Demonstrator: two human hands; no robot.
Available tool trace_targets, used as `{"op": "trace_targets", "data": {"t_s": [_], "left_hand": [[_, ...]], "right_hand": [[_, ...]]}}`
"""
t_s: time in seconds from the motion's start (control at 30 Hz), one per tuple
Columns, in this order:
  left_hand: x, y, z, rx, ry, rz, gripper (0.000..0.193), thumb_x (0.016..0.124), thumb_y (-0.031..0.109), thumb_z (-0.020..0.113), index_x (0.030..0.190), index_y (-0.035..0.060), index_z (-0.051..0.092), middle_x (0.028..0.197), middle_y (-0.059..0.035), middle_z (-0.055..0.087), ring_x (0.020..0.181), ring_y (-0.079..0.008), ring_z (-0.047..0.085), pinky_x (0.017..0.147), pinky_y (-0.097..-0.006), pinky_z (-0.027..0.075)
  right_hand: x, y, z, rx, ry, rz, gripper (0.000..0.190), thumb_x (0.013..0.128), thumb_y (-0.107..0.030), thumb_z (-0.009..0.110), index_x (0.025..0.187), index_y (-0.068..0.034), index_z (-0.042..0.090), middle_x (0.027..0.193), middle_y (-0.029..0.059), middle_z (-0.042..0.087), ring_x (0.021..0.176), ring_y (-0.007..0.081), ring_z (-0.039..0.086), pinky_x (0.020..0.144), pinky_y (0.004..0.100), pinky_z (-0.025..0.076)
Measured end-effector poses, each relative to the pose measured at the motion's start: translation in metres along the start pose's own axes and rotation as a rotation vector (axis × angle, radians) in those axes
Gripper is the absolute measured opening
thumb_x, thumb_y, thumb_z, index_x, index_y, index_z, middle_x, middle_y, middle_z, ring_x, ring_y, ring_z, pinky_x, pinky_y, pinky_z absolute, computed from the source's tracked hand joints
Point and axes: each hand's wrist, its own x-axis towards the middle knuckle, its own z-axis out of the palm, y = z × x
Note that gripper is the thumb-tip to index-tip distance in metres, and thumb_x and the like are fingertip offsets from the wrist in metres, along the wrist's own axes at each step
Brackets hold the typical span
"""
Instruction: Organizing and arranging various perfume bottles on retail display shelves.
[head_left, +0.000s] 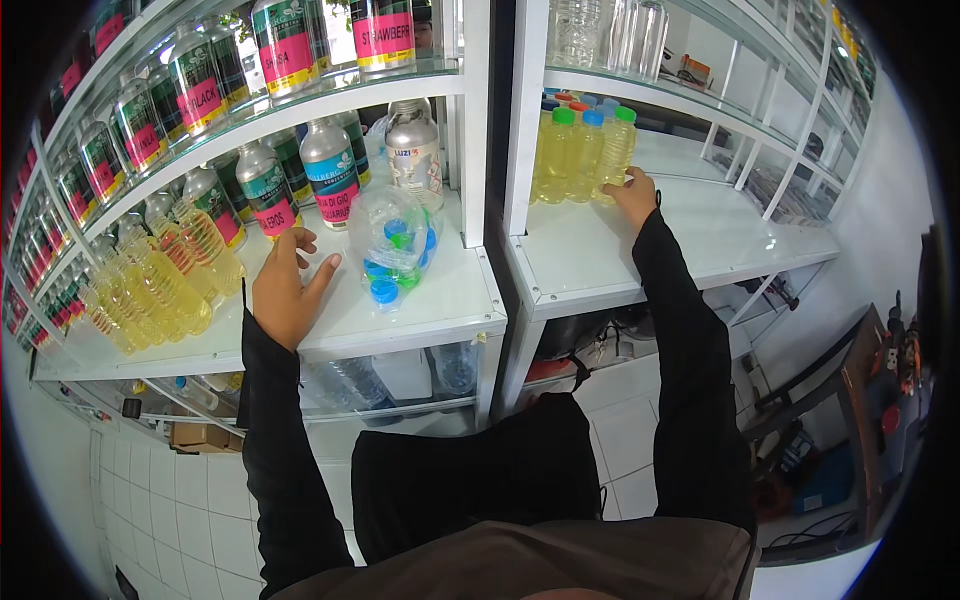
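Note:
My left hand (289, 289) hovers over the left white shelf (337, 330), fingers apart and holding nothing. To its right lies a clear plastic bag of blue and green bottle caps (394, 255). Open-looking bottles of yellow liquid (161, 292) stand grouped to its left. My right hand (636, 196) is at the right shelf, thumb and fingers at the lower part of a green-capped clear bottle of yellow liquid (619, 146); whether it grips the bottle cannot be told. Other yellow-filled bottles with green and blue caps (559, 157) stand beside that one.
Metal bottles with pink labels (264, 191) line the left shelves, and a silver metal bottle (412, 150) stands behind the bag. A white post (474, 120) and a dark gap part the two shelf units. Empty clear bottles (637, 37) stand on the upper right glass shelf.

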Motion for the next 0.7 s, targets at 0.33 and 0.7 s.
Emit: {"op": "trace_targets", "data": {"t_s": [0.33, 0.7], "left_hand": [[-0.001, -0.003, 0.002, -0.110, -0.033, -0.062, 0.034, 0.085, 0.023, 0.069, 0.108, 0.0031, 0.053, 0.095, -0.0059, 0.060, 0.079, -0.0154, 0.057, 0.063, -0.0276, 0.049], [-0.001, -0.006, 0.001, -0.160, -0.016, -0.091, 0.035, 0.085, 0.027, 0.069, 0.106, 0.0041, 0.053, 0.096, -0.0079, 0.062, 0.083, -0.0183, 0.057, 0.066, -0.0298, 0.048]], "right_hand": [[0.029, 0.043, 0.014, 0.031, -0.009, 0.046, 0.077, 0.063, -0.035, 0.081, 0.125, -0.003, 0.047, 0.114, 0.0123, 0.062, 0.112, 0.0278, 0.054, 0.096, 0.0451, 0.033], [-0.017, -0.013, -0.010, -0.201, 0.218, 0.357, 0.067, 0.066, -0.030, 0.076, 0.123, -0.008, 0.049, 0.120, 0.0103, 0.057, 0.116, 0.0313, 0.040, 0.090, 0.0474, 0.027]]}}
